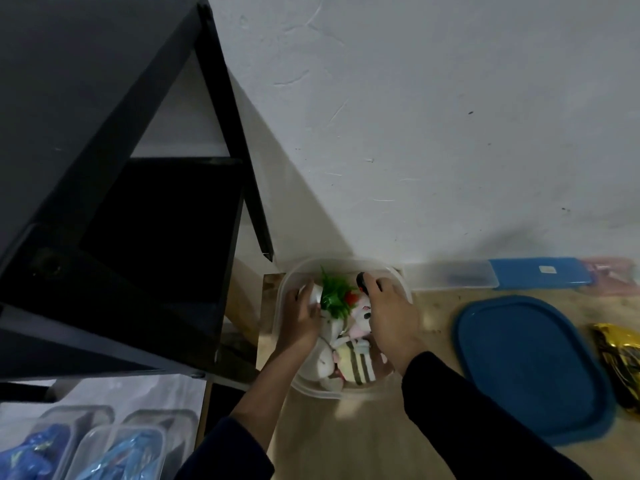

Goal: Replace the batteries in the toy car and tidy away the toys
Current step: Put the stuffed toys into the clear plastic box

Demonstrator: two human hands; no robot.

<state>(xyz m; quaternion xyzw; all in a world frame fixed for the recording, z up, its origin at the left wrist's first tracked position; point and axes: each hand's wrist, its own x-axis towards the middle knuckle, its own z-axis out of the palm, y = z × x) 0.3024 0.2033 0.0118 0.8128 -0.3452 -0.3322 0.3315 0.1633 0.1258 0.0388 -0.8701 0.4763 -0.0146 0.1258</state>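
The clear plastic tub (346, 393) sits on the wooden floor against the white wall, just beside the black shelf unit (121, 202), and it holds the toys: soft plush pieces, among them a striped plush (356, 362) near the front and a pink and white plush (360, 315) toward the middle, plus a green plastic plant (334, 294) with a red bit at its base. The plush looks light and squashy, so it should pack down under a flat palm without harm; the plant's thin leaves seem stiffer and may bend, so its white base is probably the safer place to take hold. Both hands reach down into the tub from bent, dark-sleeved forearms. The left hand (303, 315) has its grip curled around a small white object at the plant's base. The right hand (389, 317) is palm down, fingers closed over a small black object (362, 280) at the tub's far edge; whether this is the toy car I cannot tell. The blue lid (530, 368) lies off to the right, well apart from the tub, next to a gold foil packet (620, 362)
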